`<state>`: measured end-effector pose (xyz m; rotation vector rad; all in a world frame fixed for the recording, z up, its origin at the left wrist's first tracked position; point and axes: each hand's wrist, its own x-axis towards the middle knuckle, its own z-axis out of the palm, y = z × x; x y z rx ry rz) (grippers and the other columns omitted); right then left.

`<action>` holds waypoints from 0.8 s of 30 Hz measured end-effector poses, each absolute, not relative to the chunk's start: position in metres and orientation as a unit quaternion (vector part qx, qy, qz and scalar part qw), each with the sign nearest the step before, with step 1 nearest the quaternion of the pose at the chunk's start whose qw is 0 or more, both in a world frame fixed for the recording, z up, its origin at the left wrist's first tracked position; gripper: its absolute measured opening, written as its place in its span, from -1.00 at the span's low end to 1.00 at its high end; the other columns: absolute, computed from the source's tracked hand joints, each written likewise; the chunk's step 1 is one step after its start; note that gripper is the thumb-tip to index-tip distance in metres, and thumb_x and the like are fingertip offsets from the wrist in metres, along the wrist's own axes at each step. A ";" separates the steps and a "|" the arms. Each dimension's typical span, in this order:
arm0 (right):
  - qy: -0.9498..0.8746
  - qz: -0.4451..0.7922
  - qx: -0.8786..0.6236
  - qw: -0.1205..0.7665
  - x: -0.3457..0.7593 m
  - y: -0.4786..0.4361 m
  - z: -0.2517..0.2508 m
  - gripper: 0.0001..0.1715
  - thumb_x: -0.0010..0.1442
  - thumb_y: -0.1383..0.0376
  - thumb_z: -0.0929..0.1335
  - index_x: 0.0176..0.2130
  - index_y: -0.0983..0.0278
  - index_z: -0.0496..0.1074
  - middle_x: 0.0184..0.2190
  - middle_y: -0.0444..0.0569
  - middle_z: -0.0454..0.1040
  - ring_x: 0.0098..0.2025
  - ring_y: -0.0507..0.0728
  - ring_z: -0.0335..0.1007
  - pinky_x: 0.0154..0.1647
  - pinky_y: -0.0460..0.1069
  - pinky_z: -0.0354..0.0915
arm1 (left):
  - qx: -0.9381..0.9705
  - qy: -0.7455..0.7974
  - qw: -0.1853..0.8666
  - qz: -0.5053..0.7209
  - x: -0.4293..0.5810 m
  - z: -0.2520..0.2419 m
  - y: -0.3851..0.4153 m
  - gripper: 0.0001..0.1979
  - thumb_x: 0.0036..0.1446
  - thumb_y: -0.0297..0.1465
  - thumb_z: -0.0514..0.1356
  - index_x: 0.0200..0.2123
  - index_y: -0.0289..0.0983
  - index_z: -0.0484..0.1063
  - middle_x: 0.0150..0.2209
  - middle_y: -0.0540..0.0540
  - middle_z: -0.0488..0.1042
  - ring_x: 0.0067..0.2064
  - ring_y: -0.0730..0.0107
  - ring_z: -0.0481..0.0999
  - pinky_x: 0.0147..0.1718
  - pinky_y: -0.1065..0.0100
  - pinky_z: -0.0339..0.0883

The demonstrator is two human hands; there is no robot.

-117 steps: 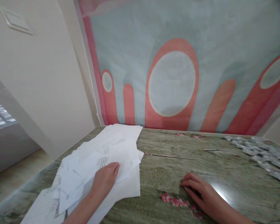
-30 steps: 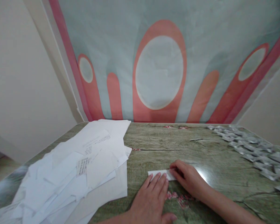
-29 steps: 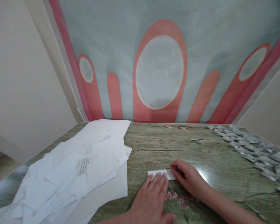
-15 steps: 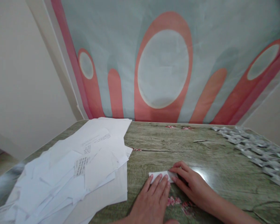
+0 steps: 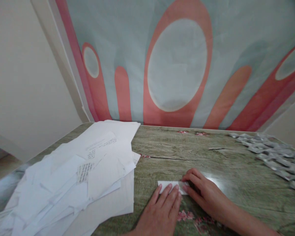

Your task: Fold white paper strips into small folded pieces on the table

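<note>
A small folded strip of white paper (image 5: 163, 185) lies flat on the table in front of me. My left hand (image 5: 161, 206) rests palm down, its fingers stretched over the strip's lower edge and pressing it. At the strip's right end is my right hand (image 5: 203, 193), its thumb and fingers closed on the paper there. The fingers cover part of that end, so its fold cannot be made out fully.
A large loose heap of white paper sheets (image 5: 108, 157), some printed, covers the left of the table. Rows of folded paper pieces (image 5: 272, 157) lie along the right side. The wood-patterned table (image 5: 172, 147) meets a wall covering (image 5: 135, 98) at the back.
The camera view has shifted slightly. My right hand sits a little farther right, and slightly more of the strip shows between the hands. My left hand stays on the paper.
</note>
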<state>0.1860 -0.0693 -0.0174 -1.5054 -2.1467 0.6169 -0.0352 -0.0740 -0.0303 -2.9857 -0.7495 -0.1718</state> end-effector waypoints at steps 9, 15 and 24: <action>-0.771 0.227 -0.547 0.236 0.188 -0.070 -0.017 -0.88 0.22 0.28 0.22 -0.22 0.20 0.31 -0.24 -0.03 0.35 -0.28 0.09 0.35 -0.25 -0.01 0.30 | -0.969 -0.239 0.027 -0.058 -0.036 -0.029 -0.074 -0.49 0.30 -0.28 -0.17 0.24 -0.38 -0.07 0.28 -0.17 -0.05 0.28 0.15 -0.08 0.19 0.09 -0.07; -0.769 0.229 -0.547 0.240 0.187 -0.070 -0.017 -0.89 0.22 0.28 0.22 -0.25 0.20 0.31 -0.26 -0.05 0.35 -0.29 0.08 0.35 -0.27 -0.02 0.30 | -0.969 -0.242 0.019 -0.057 -0.036 -0.028 -0.073 -0.48 0.30 -0.26 -0.18 0.25 -0.39 -0.07 0.27 -0.17 -0.05 0.28 0.14 -0.07 0.19 0.07 -0.05; -0.772 0.223 -0.549 0.228 0.188 -0.069 -0.019 -0.90 0.20 0.28 0.24 -0.24 0.20 0.31 -0.26 -0.05 0.35 -0.30 0.09 0.35 -0.28 -0.03 0.29 | -0.968 -0.242 0.019 -0.057 -0.036 -0.031 -0.073 -0.49 0.30 -0.29 -0.18 0.25 -0.39 -0.08 0.28 -0.17 -0.07 0.29 0.14 -0.11 0.19 0.05 -0.06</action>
